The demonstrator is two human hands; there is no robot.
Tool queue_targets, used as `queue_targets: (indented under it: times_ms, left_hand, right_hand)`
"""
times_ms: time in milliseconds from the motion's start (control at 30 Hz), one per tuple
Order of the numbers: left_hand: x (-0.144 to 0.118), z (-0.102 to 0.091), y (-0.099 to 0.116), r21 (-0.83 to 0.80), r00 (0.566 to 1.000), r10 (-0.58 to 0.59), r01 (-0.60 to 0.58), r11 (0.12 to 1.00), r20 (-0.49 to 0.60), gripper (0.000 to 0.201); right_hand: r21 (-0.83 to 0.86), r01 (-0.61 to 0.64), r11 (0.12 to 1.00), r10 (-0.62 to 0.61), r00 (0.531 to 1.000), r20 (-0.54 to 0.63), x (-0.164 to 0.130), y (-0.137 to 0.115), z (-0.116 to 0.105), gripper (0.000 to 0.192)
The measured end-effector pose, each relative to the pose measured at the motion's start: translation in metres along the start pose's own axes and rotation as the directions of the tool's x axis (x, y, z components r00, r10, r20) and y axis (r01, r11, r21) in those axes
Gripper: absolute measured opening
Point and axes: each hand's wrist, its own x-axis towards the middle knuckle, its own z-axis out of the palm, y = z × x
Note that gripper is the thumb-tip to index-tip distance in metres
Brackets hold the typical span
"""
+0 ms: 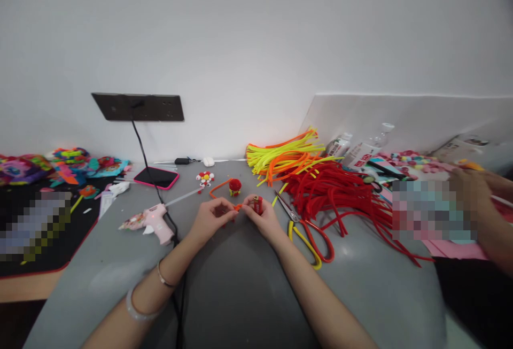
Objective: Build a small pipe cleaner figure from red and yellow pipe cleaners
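Above the middle of the grey table, my left hand [212,219] pinches one end of a short orange pipe cleaner piece [238,207]. The fingertips of my right hand [262,218] close on the other side of that piece. Against my right fingers is a small red object [258,204] with a metallic-looking top; its kind is unclear. Some red bits show under my left fingers, mostly hidden. Just beyond my hands stands a small round red and yellow pipe cleaner piece [234,187], with a bent orange pipe cleaner [216,188] beside it.
A pink glue gun [154,223] lies left, its black cable crossing the table. Scissors [302,229] rest right, by red pipe cleaners [332,194] and yellow-orange ones [280,156]. Behind are a phone [156,177], beaded flower [206,178] and bottles [363,151]. Another person's hands [476,199] are at right.
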Motion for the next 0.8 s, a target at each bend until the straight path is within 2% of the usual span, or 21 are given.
queue_targets:
  times_ms: [333,533,800]
  left_hand:
    - [0.0004,-0.0003,0.0009,-0.062,0.998,0.025,-0.029,0.998,-0.054,0.027]
    - [-0.0005,-0.0008,-0.0001,-0.039,0.998,0.002,-0.004,0.999,-0.066,0.027]
    - [-0.0007,-0.0004,0.0034,-0.017,0.999,0.014,-0.014,1.0,-0.04,0.02]
  right_hand:
    - [-0.027,-0.002,1.0,0.003,1.0,0.027,-0.0009,0.0001,0.0001,0.036]
    - [-0.042,-0.002,0.999,0.003,0.999,0.032,-0.0014,0.0015,-0.0001,0.034]
    - [-0.052,-0.02,0.998,0.022,0.999,0.03,-0.0015,-0.0035,0.0009,0.034]
